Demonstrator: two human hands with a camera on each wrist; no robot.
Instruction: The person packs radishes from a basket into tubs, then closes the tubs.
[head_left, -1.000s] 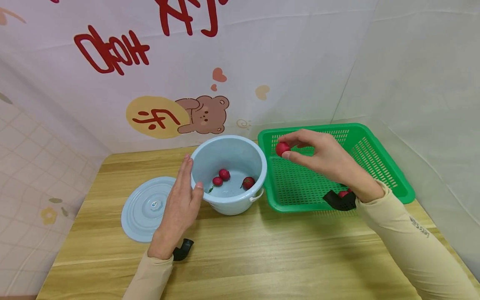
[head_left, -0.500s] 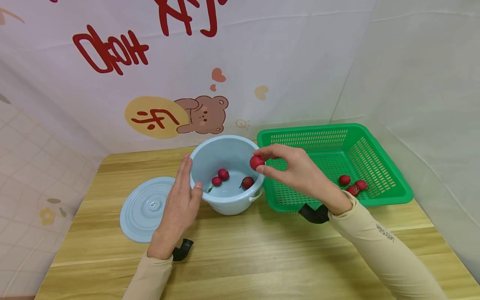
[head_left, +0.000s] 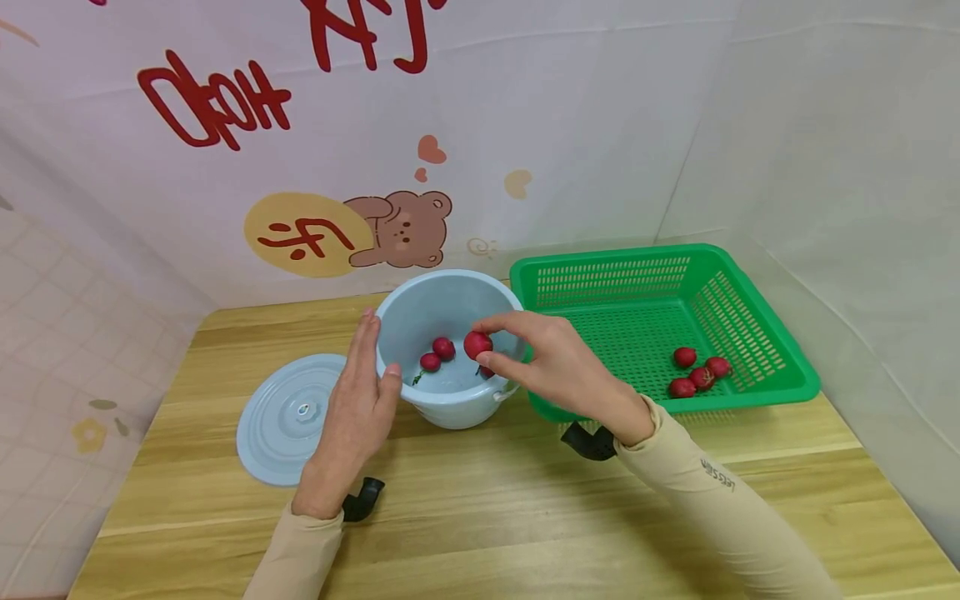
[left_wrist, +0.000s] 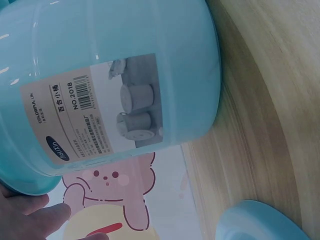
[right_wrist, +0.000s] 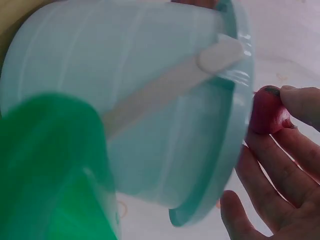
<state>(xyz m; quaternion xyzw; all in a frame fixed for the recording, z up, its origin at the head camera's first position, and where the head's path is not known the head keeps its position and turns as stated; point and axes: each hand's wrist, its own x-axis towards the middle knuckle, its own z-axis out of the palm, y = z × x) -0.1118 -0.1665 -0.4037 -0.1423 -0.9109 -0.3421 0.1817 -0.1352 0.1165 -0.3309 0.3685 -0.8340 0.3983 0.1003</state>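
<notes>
My right hand [head_left: 558,367] pinches a red radish [head_left: 477,344] between thumb and fingers, over the light blue bucket [head_left: 453,412]. In the right wrist view the held radish [right_wrist: 269,111] shows just past the bucket's rim, its stem end near the thumb. Two radishes [head_left: 443,348] lie on the bucket's floor, one with a bit of green stem. Another is mostly hidden behind the right hand. My left hand [head_left: 352,412], fingers straight, rests against the left side of the bucket's rim. In the left wrist view its fingers [left_wrist: 47,220] show beside the rim.
A green slotted basket [head_left: 622,333] stands right of the bucket, with several radishes [head_left: 702,379] in its front right part. Left of the bucket, partly behind the left hand, the blue lid [head_left: 273,425] lies on the wooden table [head_left: 465,517]. A printed cloth [head_left: 585,125] hangs behind.
My right hand has carried the radish left from above the green basket to over the bucket, uncovering the radishes in the basket. My left hand has stayed at the rim.
</notes>
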